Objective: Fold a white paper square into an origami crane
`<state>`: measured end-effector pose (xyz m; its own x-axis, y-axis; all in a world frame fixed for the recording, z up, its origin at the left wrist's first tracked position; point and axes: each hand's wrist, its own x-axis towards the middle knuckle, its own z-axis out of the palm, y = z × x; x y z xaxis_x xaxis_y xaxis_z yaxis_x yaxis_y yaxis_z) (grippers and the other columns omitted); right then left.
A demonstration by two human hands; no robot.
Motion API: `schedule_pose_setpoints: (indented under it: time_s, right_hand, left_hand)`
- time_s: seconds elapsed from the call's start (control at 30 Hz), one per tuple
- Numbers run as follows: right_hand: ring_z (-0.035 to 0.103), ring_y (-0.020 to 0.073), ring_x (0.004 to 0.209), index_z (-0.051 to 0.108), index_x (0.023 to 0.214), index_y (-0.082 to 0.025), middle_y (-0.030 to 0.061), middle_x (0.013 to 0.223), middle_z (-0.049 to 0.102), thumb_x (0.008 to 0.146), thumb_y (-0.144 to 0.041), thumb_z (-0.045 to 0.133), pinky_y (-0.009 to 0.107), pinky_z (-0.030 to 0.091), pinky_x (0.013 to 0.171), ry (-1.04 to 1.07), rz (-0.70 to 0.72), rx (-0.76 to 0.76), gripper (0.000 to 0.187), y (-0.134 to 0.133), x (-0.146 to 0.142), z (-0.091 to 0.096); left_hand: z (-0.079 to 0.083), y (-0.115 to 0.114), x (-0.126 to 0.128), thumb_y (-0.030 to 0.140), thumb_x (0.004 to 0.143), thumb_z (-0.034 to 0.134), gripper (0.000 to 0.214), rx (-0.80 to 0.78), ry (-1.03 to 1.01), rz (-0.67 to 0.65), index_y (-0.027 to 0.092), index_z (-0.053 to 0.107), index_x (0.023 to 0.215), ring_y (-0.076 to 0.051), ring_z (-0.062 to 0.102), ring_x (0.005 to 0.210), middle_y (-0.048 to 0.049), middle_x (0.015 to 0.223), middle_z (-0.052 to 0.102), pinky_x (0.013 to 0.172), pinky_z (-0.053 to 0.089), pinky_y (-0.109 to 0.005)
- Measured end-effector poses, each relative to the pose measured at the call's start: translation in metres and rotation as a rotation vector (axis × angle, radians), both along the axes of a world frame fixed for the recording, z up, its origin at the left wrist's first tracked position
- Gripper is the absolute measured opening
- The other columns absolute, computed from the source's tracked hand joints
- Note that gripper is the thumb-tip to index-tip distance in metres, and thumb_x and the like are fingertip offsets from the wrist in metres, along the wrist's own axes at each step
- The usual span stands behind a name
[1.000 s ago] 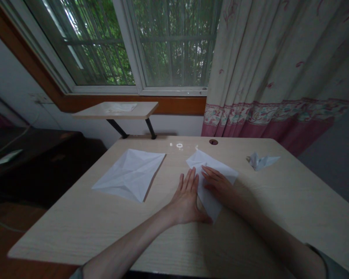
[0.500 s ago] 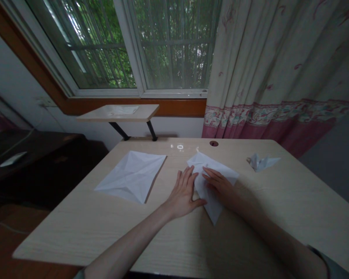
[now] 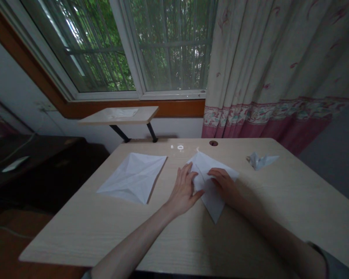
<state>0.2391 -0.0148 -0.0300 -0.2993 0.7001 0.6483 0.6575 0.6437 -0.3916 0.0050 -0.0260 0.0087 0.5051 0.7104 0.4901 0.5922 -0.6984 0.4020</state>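
Note:
A partly folded sheet of white paper [image 3: 213, 195] lies on the desk [image 3: 168, 244], one corner pointing toward me. My left hand [image 3: 184, 188] rests along its left side, fingers stretched out and thumb spread onto the paper. On its right half sits my right hand [image 3: 223, 184], fingers bent with the tips touching the surface; a fold line shows between the two hands. To the left is a second sheet of white paper [image 3: 133, 176], opened out and creased. A small folded paper bird [image 3: 260, 161] stands at the right.
A raised shelf [image 3: 148, 112] on black legs holds another piece of white paper [image 3: 124, 112] at the back left. Behind the desk are a window and a curtain [image 3: 235, 77]. A round brown cable hole [image 3: 213, 143] is near the far edge. A dark table [image 3: 61, 145] stands left.
My right hand has slid slightly to the right across the paper, its fingers bending more. My left hand stays nearly in place. The camera view has shifted a little.

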Motion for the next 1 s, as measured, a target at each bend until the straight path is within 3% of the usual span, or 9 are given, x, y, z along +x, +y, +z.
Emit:
schedule_pose_setpoints:
  time_s: [0.13, 0.3, 0.47, 0.7, 0.9, 1.0]
  right_hand:
    - [0.06, 0.0248, 0.115, 0.061, 0.117, -0.023, 0.0107, 0.12, 0.064, 0.088, -0.009, 0.044, 0.048, 0.052, 0.099, -0.018, -0.044, -0.046, 0.036, 0.001, -0.003, 0.002]
    - [0.057, 0.0241, 0.119, 0.062, 0.117, -0.023, 0.0102, 0.124, 0.062, 0.086, -0.006, 0.042, 0.049, 0.049, 0.102, -0.001, -0.056, -0.087, 0.041, 0.002, -0.001, 0.001]
    - [0.058, 0.025, 0.118, 0.064, 0.116, -0.023, 0.0107, 0.123, 0.064, 0.087, -0.011, 0.044, 0.05, 0.05, 0.1, 0.008, -0.067, -0.088, 0.037, 0.008, 0.002, -0.005]
    - [0.057, 0.0275, 0.124, 0.064, 0.124, -0.019, 0.0141, 0.133, 0.062, 0.091, -0.019, 0.047, 0.051, 0.046, 0.106, -0.116, -0.161, -0.082, 0.037, 0.014, 0.004, -0.021]
    - [0.055, 0.0285, 0.127, 0.064, 0.126, -0.012, 0.0167, 0.136, 0.06, 0.091, -0.021, 0.047, 0.05, 0.044, 0.108, -0.231, -0.231, -0.098, 0.04, 0.013, 0.001, -0.021]
    - [0.055, 0.0285, 0.128, 0.065, 0.124, -0.014, 0.0151, 0.136, 0.061, 0.091, -0.023, 0.049, 0.049, 0.042, 0.108, -0.254, -0.286, -0.093, 0.038, 0.012, 0.0, -0.02]
  left_hand:
    - [0.003, -0.001, 0.0, 0.033, 0.092, 0.062, 0.045, 0.065, 0.033, -0.003, 0.02, 0.046, 0.132, -0.034, 0.019, 0.148, -0.0177, 0.155, 0.024, 0.118, 0.015, -0.064]
    - [0.008, 0.0, -0.001, 0.03, 0.095, 0.059, 0.043, 0.123, 0.138, -0.014, 0.037, 0.052, 0.136, -0.037, 0.013, 0.148, -0.0074, 0.16, 0.009, 0.116, 0.012, -0.069]
    - [0.01, 0.0, -0.001, 0.032, 0.094, 0.06, 0.045, 0.15, 0.196, -0.035, 0.04, 0.051, 0.138, -0.039, 0.014, 0.147, -0.0077, 0.159, 0.009, 0.114, 0.01, -0.072]
    - [0.009, 0.0, -0.003, 0.04, 0.094, 0.058, 0.028, 0.169, 0.168, -0.03, 0.022, 0.065, 0.114, -0.036, 0.021, 0.145, -0.0132, 0.151, 0.032, 0.117, 0.007, -0.069]
    - [0.014, 0.004, -0.007, 0.038, 0.096, 0.054, 0.024, 0.201, 0.148, 0.022, 0.019, 0.066, 0.086, -0.032, 0.039, 0.138, -0.0099, 0.134, 0.056, 0.119, 0.011, -0.066]
    - [0.01, 0.007, -0.006, 0.038, 0.097, 0.054, 0.03, 0.185, 0.138, 0.04, 0.018, 0.066, 0.077, -0.029, 0.049, 0.131, -0.0091, 0.129, 0.061, 0.119, 0.023, -0.061]
